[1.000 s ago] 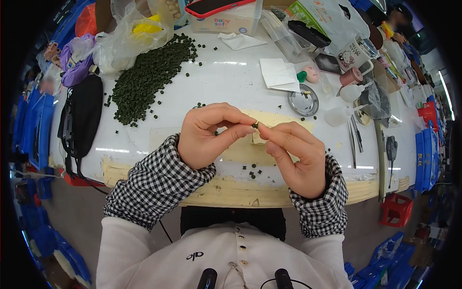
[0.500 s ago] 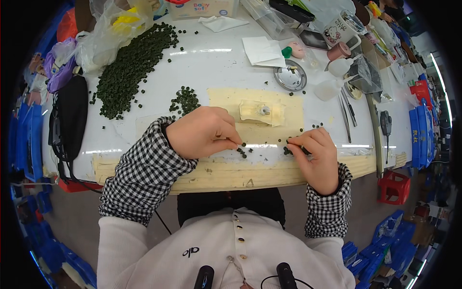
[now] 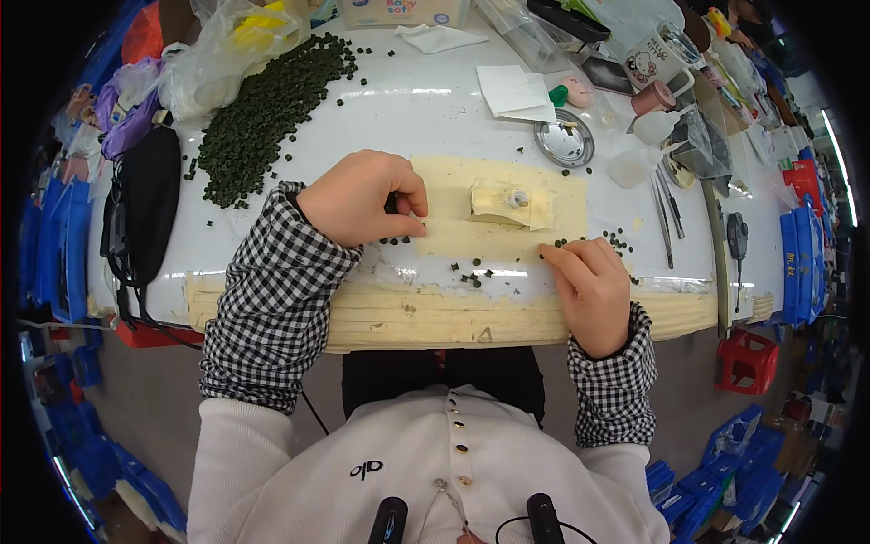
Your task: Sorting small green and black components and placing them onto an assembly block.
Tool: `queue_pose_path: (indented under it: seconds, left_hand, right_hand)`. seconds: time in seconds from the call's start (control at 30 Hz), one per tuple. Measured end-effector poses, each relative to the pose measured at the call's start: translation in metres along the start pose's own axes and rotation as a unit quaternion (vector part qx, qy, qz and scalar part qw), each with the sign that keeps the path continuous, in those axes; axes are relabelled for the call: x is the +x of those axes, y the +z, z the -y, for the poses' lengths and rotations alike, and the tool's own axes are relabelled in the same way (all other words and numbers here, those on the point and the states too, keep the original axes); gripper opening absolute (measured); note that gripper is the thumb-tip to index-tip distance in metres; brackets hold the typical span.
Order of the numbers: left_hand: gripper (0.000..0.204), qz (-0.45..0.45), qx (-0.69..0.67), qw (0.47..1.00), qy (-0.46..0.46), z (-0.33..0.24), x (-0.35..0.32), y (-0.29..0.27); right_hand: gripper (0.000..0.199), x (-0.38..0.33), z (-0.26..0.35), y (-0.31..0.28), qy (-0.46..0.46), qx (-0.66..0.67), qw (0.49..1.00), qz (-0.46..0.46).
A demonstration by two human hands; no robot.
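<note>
Dark green pieces (image 3: 272,113) heaped upper left, probably leaving working room on yellow sheet (image 3: 446,190); your left hand (image 3: 361,195) centre, right hand (image 3: 594,292) lower right, cannot tell if either pinches anything

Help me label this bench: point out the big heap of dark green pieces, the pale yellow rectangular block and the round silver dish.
Big heap of dark green pieces (image 3: 265,115), head view: its middle.
Pale yellow rectangular block (image 3: 496,199), head view: left part of its top.
Round silver dish (image 3: 559,146), head view: bare inner surface.

1 head-worn fisheye view looks down at the nearby table (image 3: 412,113).
</note>
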State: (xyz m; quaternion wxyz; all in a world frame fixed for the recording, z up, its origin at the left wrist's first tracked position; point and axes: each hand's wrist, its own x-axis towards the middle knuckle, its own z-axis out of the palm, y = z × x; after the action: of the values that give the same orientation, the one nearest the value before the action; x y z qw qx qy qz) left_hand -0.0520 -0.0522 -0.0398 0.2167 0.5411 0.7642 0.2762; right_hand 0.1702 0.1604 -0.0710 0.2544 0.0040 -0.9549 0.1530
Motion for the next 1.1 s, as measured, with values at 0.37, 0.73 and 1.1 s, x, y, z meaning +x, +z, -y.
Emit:
queue_pose_path:
  seconds: [0.37, 0.73, 1.1]
  left_hand:
    - [0.008, -0.12, -0.058, 0.991, 0.02, -0.009, 0.003, -0.004]
    - [0.012, -0.304, -0.431, 0.849, 0.017, 0.002, -0.003, -0.014]
    - [0.028, -0.214, -0.553, 0.803, 0.052, 0.006, -0.002, -0.006]
  right_hand:
    - [0.01, -0.009, -0.005, -0.006, 0.107, 0.07, 0.991, -0.039]
    - [0.021, -0.024, -0.015, -0.065, 0.232, 0.289, 0.888, -0.272]
    - [0.015, 0.022, 0.035, -0.03, 0.176, 0.412, 0.89, -0.081]
